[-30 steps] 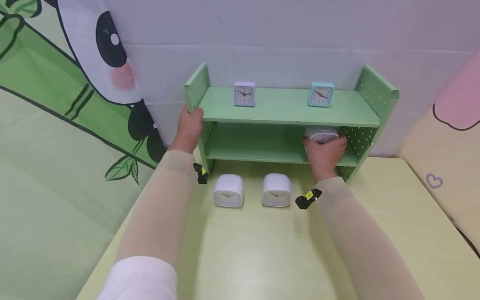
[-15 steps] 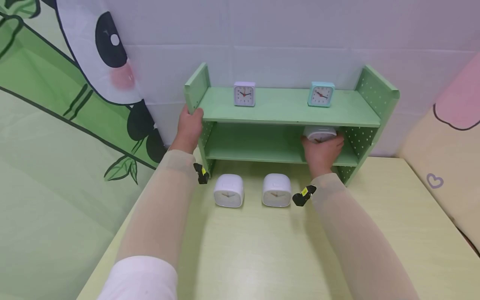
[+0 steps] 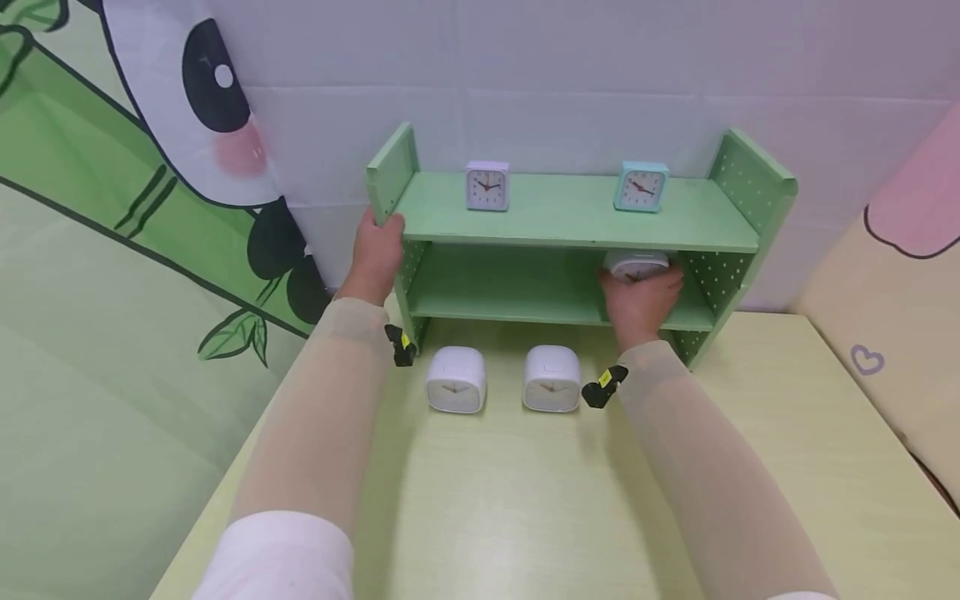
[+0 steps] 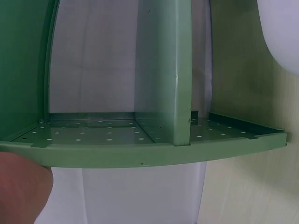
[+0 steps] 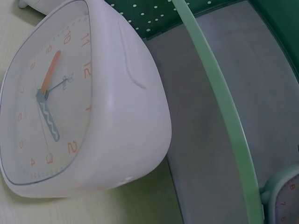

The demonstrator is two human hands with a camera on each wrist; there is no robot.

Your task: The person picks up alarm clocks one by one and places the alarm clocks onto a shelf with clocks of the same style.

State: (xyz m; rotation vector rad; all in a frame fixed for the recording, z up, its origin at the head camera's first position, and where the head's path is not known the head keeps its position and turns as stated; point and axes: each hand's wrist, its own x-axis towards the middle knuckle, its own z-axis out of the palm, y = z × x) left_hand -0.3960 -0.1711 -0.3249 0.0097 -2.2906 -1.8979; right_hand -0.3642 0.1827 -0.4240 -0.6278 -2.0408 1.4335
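Note:
My left hand (image 3: 377, 257) grips the left side panel of a pale green two-tier shelf (image 3: 525, 225); its thumb (image 4: 23, 189) lies against the panel edge in the left wrist view. On the lower tier, near the right end, my right hand (image 3: 643, 302) holds a white alarm clock (image 3: 639, 263) from the front. Fingers cover much of that clock's face. A large white alarm clock (image 5: 126, 102) stands close to the camera in the right wrist view, and part of another clock (image 5: 287, 198) shows in the lower corner.
The upper tier carries a lilac clock (image 3: 487, 185) and a teal clock (image 3: 641, 187). Two white alarm clocks, one left (image 3: 456, 380) and one right (image 3: 552, 379), stand on the pale wooden table (image 3: 487, 508) before the shelf. A printed cloth hangs behind.
My right hand has shifted slightly left along the lower tier with the white alarm clock. The left hand keeps its grip on the side panel.

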